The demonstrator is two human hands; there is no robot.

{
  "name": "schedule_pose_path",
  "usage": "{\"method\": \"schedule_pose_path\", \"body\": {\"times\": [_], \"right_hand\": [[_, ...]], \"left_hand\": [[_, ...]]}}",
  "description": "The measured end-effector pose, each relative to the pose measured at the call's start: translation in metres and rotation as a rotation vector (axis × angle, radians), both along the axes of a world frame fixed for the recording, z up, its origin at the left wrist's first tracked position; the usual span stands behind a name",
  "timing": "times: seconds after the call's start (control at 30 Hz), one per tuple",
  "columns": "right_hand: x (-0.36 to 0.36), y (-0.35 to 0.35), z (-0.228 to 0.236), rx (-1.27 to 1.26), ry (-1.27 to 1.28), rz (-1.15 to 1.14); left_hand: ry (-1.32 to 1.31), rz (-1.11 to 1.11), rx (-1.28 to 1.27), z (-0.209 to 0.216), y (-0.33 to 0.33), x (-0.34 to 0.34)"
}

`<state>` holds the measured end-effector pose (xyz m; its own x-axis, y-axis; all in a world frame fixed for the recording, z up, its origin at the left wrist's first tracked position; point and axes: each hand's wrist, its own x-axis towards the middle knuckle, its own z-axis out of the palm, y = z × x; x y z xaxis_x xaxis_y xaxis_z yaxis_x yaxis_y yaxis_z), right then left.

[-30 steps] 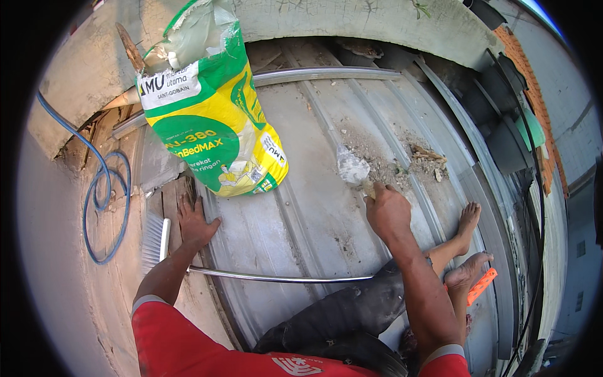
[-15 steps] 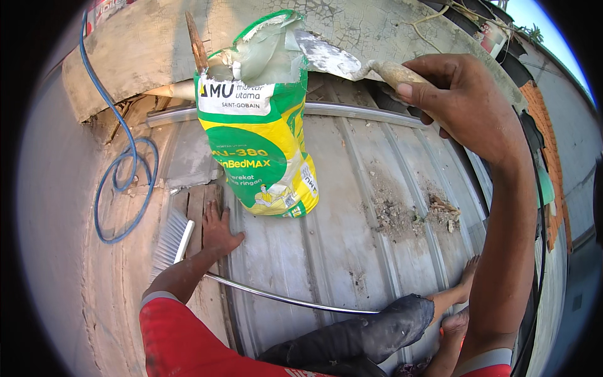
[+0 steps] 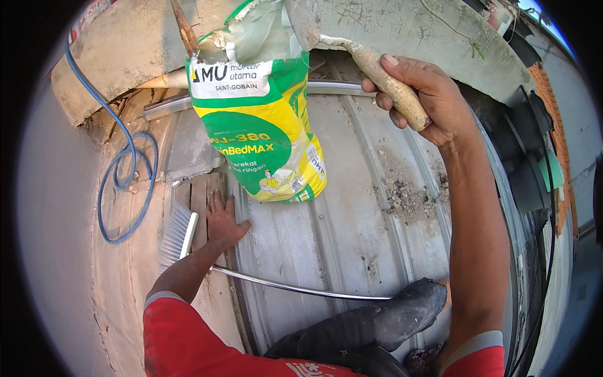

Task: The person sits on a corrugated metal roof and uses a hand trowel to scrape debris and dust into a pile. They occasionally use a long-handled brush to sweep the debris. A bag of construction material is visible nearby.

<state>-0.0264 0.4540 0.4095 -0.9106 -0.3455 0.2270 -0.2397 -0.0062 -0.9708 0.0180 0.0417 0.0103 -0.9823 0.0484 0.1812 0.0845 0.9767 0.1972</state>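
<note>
A trowel [image 3: 391,81] with a worn, pale wooden handle is gripped in my right hand [image 3: 433,94]. Its grey blade, partly cut off by the top edge, overlaps the torn top of a green, yellow and white mortar bag [image 3: 254,141]. The bag stands upright on a corrugated metal sheet [image 3: 352,245]; its contents are hidden. My left hand [image 3: 226,223] lies flat with fingers spread on a wooden board [image 3: 200,198], left of the bag's base. Nothing is in that hand. A broom with white bristles [image 3: 179,234] lies beside my left forearm.
The broom's shiny metal pole [image 3: 295,288] runs across the sheet toward my bent knee [image 3: 418,308]. A blue hose [image 3: 132,147] coils at left. Loose rubble [image 3: 402,195] lies right of the bag. A cracked cement ledge [image 3: 389,31] spans the back, with a pointed wood piece [image 3: 184,28] upright.
My right hand has moved left and slightly down, bringing the trowel blade from the bag's right edge over its mouth. The handle now tilts down to the right. My left hand stays on the board.
</note>
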Motion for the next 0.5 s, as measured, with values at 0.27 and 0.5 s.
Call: {"method": "schedule_pose_path", "body": {"times": [0.27, 0.5], "right_hand": [[0.119, 0.108, -0.155, 0.349, -0.277, -0.586], [0.095, 0.083, -0.319, 0.331, -0.63, -0.679]], "left_hand": [[-0.001, -0.011, -0.035, -0.015, -0.002, -0.006], [-0.006, 0.016, -0.046, -0.011, 0.001, -0.005]]}}
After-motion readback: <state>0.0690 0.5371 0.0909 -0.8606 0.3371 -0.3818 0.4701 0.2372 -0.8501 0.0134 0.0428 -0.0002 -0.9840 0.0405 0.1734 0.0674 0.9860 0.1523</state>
